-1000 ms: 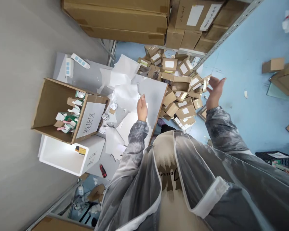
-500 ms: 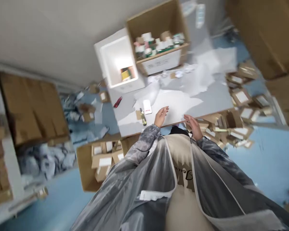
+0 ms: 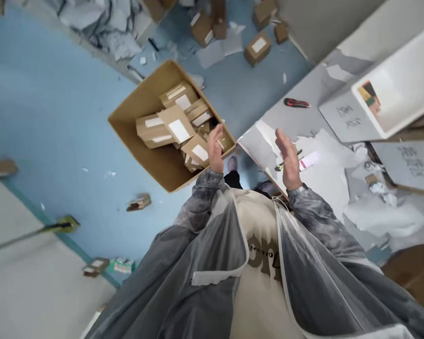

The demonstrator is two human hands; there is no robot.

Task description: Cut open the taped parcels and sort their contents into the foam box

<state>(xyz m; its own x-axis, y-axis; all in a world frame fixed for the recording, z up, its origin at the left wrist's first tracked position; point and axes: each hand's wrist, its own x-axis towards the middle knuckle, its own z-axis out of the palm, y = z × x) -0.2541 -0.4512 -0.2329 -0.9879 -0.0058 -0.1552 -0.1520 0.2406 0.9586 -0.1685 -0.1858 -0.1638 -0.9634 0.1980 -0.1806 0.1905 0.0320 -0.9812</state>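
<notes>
My left hand [image 3: 216,149] is raised with its fingers stretched and nothing in it, over the near right corner of a large cardboard box [image 3: 143,162]. Inside that box lie several small taped cartons [image 3: 176,125] with white labels. My right hand [image 3: 289,160] is also empty, fingers straight, above the left edge of the work table [image 3: 265,123]. Behind it lie a white phone-like object with a pink mark [image 3: 309,160] and a partly hidden yellow-black tool [image 3: 279,167]. A red-black utility knife [image 3: 297,103] rests farther up the table.
A white foam box [image 3: 349,117] and a labelled cardboard box [image 3: 406,162] stand at right, near crumpled paper [image 3: 385,193]. Small cartons [image 3: 257,48] and scraps litter the blue floor [image 3: 49,122]. A long-handled tool [image 3: 69,224] leans at left.
My view has swung left, from the table to the box of cartons on the floor. Both empty hands have turned with me and are now upright and farther apart.
</notes>
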